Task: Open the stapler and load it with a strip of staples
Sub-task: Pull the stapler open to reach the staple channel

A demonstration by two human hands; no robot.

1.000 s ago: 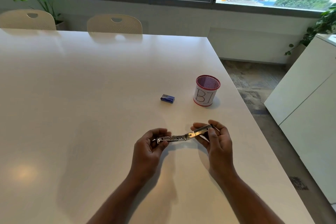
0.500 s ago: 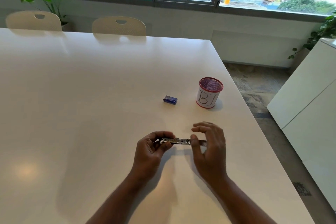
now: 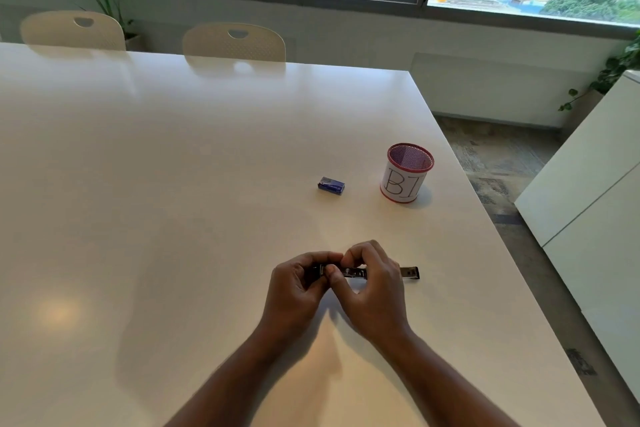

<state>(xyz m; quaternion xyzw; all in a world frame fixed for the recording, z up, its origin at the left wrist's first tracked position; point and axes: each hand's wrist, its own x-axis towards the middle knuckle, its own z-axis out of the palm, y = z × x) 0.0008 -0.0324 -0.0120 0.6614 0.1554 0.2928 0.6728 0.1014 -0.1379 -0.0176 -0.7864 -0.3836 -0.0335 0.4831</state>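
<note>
A small metal stapler [image 3: 410, 272] lies opened out flat and level just above the white table [image 3: 173, 184]. Its right end sticks out past my right hand. My left hand [image 3: 298, 284] grips its left end with curled fingers. My right hand [image 3: 372, 284] pinches the stapler near its middle, thumb and fingertips touching those of the left hand. The middle of the stapler is hidden by my fingers. A small blue staple box [image 3: 331, 185] lies on the table beyond the hands.
A white mesh pen cup [image 3: 405, 173] with a red rim stands right of the blue box, near the table's right edge. Two cream chairs [image 3: 233, 42] stand at the far side. A white cabinet [image 3: 588, 184] is on the right.
The stapler's raised right arm has come down flat. My right hand slid left along it to meet the left hand, baring the stapler's right end.
</note>
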